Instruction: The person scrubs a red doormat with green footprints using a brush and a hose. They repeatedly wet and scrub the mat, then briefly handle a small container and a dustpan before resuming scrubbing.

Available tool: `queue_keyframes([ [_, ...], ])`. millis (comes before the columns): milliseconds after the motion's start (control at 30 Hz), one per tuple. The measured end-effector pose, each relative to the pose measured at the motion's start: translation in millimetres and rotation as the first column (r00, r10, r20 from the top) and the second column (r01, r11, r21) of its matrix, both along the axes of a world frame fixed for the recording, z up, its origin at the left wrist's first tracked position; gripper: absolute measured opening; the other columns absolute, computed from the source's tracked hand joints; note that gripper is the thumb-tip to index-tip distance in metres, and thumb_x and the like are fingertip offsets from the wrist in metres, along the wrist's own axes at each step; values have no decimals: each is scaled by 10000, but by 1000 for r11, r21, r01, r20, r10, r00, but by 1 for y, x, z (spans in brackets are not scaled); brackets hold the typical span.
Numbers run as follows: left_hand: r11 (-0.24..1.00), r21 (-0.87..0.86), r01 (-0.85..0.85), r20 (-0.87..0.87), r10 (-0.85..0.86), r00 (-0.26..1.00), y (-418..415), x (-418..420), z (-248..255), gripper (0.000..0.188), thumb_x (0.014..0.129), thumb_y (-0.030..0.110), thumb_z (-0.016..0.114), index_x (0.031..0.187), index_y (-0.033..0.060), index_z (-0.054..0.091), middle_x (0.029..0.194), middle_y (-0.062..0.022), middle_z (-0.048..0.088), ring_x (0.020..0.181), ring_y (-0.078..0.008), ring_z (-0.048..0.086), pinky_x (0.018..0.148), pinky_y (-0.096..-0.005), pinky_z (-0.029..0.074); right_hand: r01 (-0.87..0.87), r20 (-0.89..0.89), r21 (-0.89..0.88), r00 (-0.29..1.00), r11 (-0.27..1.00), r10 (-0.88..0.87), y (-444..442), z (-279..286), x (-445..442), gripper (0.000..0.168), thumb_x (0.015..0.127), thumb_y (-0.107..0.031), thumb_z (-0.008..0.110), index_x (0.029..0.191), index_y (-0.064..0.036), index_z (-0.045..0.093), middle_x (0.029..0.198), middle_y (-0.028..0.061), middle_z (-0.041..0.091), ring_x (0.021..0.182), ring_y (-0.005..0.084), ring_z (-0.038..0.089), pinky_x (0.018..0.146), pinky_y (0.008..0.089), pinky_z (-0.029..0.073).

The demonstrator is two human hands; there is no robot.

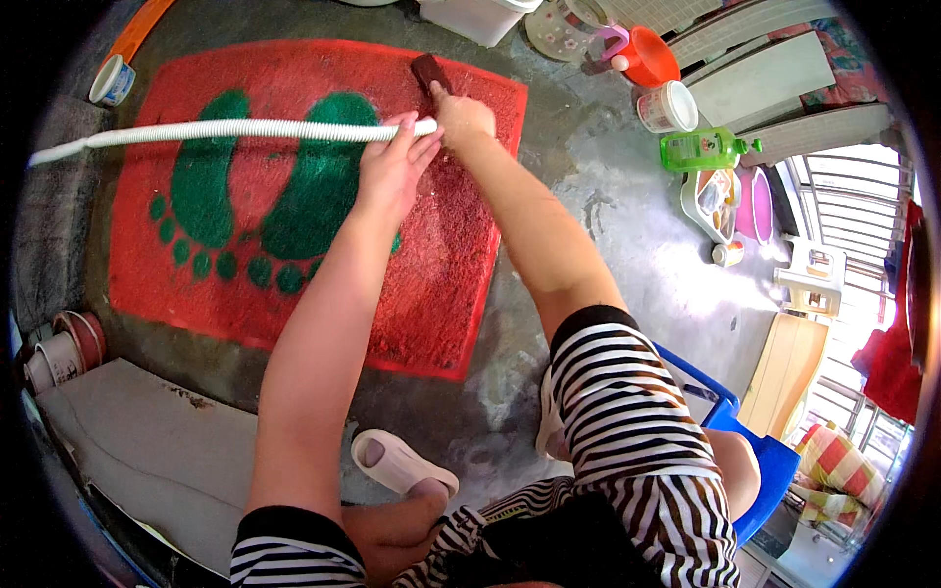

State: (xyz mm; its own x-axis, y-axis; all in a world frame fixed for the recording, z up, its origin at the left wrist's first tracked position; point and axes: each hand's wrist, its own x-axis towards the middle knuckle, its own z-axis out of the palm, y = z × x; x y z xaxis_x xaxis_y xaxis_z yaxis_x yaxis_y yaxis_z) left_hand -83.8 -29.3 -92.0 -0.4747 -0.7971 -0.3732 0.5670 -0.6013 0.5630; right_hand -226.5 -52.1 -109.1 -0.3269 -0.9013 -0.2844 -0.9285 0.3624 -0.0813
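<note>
My left hand holds a white corrugated hose near its end, which points right over the mat; the hose runs off to the left. Just right of it, my right hand grips a dark reddish-brown scrubbing brush, pressed at the upper right part of the mat. Beneath both hands lies a red floor mat with two green footprint shapes. The mat looks wet and darker along its right side. The underside of the brush is hidden.
A green detergent bottle, a white tub and a red dipper stand at the upper right. A white stool is farther right. A grey board lies lower left, near stacked pots. A blue chair is behind me.
</note>
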Motion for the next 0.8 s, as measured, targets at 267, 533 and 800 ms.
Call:
queue_keyframes([
  [267,992,-115,-61,67,69,995,-9,-11,22,307,942,188,532,1184,7,480,1127,-144,568,1056,-255,584,919,-353,470,224,-38,-21,974,974,-225,55,4,-85,445,941,-235,331,1382,-291,360,1083,159,643,979,321,634,813,438,499],
  [533,984,-149,-96,91,110,990,-17,-8,18,312,942,186,531,1184,-3,474,1127,-155,565,1053,-273,586,919,-360,469,59,-12,-26,998,998,-60,5,2,-30,424,957,-255,323,1377,-282,374,1081,137,647,985,309,634,794,424,516],
  [800,988,-132,-77,100,90,991,-14,-2,23,307,947,186,523,1178,-10,473,1134,-158,563,1068,-273,581,927,-367,463,328,59,13,943,945,-328,33,6,-68,459,975,-388,215,1311,-193,461,1141,181,613,1052,354,594,890,454,457],
])
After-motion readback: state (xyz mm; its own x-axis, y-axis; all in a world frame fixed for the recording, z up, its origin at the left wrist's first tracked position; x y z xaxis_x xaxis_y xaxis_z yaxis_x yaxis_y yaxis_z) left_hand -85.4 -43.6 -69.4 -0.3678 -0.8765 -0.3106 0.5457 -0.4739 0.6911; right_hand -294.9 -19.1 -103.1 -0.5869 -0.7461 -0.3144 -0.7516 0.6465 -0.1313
